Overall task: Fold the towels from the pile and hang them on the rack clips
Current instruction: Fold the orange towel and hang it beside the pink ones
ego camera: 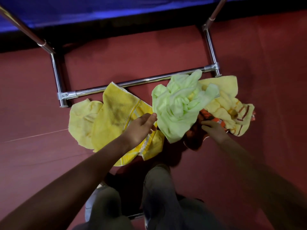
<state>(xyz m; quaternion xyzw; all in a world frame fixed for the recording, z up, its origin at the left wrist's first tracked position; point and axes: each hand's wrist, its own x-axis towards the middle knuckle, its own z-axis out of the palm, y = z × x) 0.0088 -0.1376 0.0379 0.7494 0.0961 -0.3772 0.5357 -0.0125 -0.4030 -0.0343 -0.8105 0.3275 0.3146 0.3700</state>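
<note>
The fingers (150,117) of my left hand (141,128) are stretched out fairly straight and hold nothing. Their tips hover at the near-left edge of the crumpled green towel (179,105), above the yellow towel (116,113) spread on the floor (33,97). My right hand (214,129) reaches in under the green towel's right side and lies against an orange towel (216,120); it is blurred, so I cannot tell whether its fingers are gripping. The pile sits on the floor on the near side of the rack (141,81), whose low chrome bar runs left to right, and the green towel's far tip lies over that bar. A pale yellow towel (81,118) lies at the left end, a striped towel (232,110) at the right. My trouser legs (159,188) are nearest.
</note>
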